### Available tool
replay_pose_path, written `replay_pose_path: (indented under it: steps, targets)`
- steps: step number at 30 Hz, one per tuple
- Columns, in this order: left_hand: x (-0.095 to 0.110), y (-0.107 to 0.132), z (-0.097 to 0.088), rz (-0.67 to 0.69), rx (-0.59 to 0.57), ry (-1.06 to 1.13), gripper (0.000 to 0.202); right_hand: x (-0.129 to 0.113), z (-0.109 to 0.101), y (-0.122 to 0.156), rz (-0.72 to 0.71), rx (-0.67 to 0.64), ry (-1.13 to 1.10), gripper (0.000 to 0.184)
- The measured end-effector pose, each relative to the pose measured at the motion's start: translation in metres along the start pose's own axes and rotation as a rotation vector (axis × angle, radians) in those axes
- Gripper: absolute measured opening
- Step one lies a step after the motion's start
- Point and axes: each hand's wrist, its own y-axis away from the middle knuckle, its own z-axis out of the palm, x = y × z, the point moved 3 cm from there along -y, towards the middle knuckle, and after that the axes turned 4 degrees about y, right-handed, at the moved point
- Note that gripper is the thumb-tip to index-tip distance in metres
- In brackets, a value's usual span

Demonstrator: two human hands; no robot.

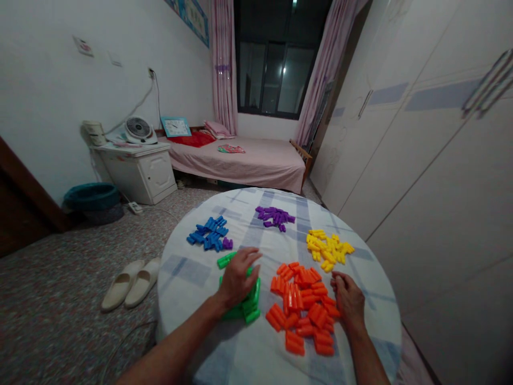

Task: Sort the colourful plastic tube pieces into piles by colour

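My left hand [239, 275] reaches over a pile of green plastic pieces [250, 305], its fingers stretched out and apart. It hides part of that pile. My right hand [349, 297] rests at the right edge of a heap of orange plastic pieces [308, 299], fingers curled together. Whether anything is in them is hidden. The orange pieces look like short tubes joined side by side. Farther back lie blue pieces [208, 233], purple pieces [274, 216] and yellow pieces [328, 248], each colour in its own group. One purple piece [227, 244] touches the edge of the blue group.
The round table [188, 307] wears a white and blue checked cloth. Beyond it stand a bed [256, 160] and a white cabinet [140, 168] with a fan [139, 128]. Slippers [132, 283] and a bin [94, 200] are on the floor at left. A wardrobe [436, 187] lines the right side.
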Motion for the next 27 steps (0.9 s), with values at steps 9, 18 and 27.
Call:
replay_pose_path:
  steps: [9, 18, 27]
  targets:
    - [-0.11, 0.036, -0.05, -0.567, 0.167, 0.014, 0.03, 0.003, 0.001, -0.003, -0.002, 0.007, -0.029, 0.046]
    - [-0.106, 0.034, -0.046, -0.626, 0.092, 0.023, 0.031, 0.01, -0.001, -0.01, -0.032, 0.016, 0.008, 0.044]
    - [-0.108, 0.033, -0.047, -0.619, 0.118, 0.019, 0.029, 0.016, 0.001, -0.011, -0.031, -0.015, -0.028, 0.046]
